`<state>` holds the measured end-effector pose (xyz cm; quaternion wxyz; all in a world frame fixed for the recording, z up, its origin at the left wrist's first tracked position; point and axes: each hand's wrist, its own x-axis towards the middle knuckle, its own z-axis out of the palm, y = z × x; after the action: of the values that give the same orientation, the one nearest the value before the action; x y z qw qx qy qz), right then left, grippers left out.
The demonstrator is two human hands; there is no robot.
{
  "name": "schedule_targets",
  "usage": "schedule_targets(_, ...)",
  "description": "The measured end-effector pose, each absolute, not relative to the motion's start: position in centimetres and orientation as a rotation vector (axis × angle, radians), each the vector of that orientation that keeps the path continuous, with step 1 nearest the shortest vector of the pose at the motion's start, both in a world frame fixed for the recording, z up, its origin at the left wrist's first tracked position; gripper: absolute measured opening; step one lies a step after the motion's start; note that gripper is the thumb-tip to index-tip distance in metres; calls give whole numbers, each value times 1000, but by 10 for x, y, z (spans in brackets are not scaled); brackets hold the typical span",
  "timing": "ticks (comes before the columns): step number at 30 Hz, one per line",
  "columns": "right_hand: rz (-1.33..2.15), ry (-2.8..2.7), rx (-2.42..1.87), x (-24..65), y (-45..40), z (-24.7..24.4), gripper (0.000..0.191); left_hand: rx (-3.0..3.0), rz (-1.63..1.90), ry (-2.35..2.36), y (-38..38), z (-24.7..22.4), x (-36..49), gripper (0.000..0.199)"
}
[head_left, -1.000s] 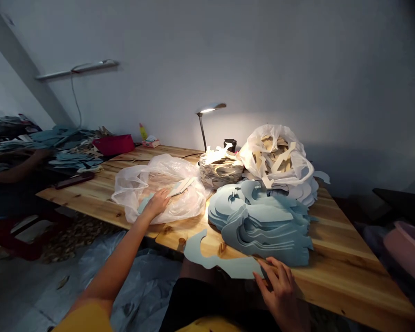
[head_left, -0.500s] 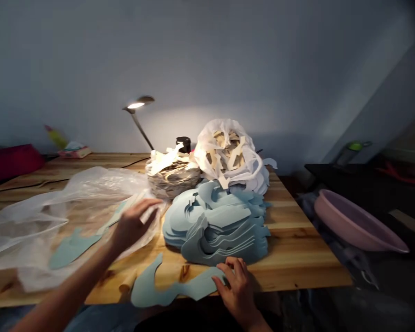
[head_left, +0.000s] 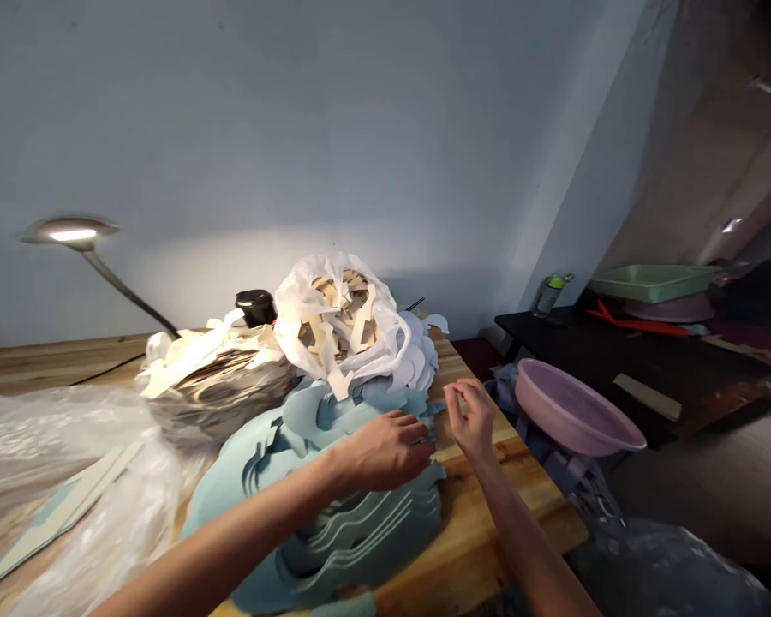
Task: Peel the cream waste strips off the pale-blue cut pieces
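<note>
A stack of light blue cut sheet pieces (head_left: 373, 536) with wavy edges lies on the wooden table, partly covered by my left forearm. Over its upper right part is my left hand (head_left: 391, 450), palm down, fingers bent and drawn in; their tips are hidden. Just to the right, above the bare wood, my right hand (head_left: 472, 420) is raised with thumb and fingers closed in a pinch. Whatever either hand holds, if anything, cannot be made out. Another blue piece (head_left: 347, 607) shows at the bottom edge of the view.
Behind the stack stand a white plastic bag (head_left: 295, 287) of beige scraps and a bundle of beige pieces (head_left: 224, 386). Clear plastic sheeting (head_left: 134, 506) spreads at left, near a lit lamp (head_left: 70, 231). A pink basin (head_left: 571, 411) sits beyond the table's right edge.
The view has swung right. My right hand has let go of the loose blue piece and risen beside the stack. My left hand has moved from above the plastic sheeting to over the stack.
</note>
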<state>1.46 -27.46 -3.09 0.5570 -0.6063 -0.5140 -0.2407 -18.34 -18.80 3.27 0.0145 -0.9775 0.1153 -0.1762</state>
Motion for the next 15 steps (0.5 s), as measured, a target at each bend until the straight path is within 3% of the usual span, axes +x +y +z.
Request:
schedule_targets(5, -449, -1275, -1825, 91, -177, -23, 29, -3186, -314, 242, -164, -13, -159, 21)
schedule_targets(11, -272, -1431, -2154, 174, -46, -1, 25, -3410, -318, 134, -143, -61, -154, 10)
schedule_targets(15, -164, -1609, -2273, 202, 20, 3, 31, -3436, -427, 99, -122, -127, -137, 34)
